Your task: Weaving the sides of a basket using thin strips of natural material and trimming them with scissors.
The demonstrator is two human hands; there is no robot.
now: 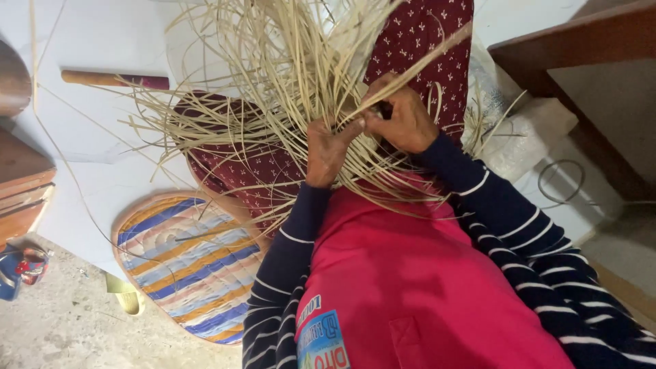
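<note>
Both hands work a mass of pale cane strips [273, 89] spread over the lap, on maroon patterned cloth [417, 41]. Left hand [326, 152] presses down with fingers curled over the crossing strips; right hand [403, 121] pinches a single strip near the woven centre. Judgement: keep the left pinning the crossings tight while the right feeds the strip flat, untwisted. Striped oval mat [184, 263] lies beside on the floor.

Cane strips [273, 82] cut off at top edge
</note>
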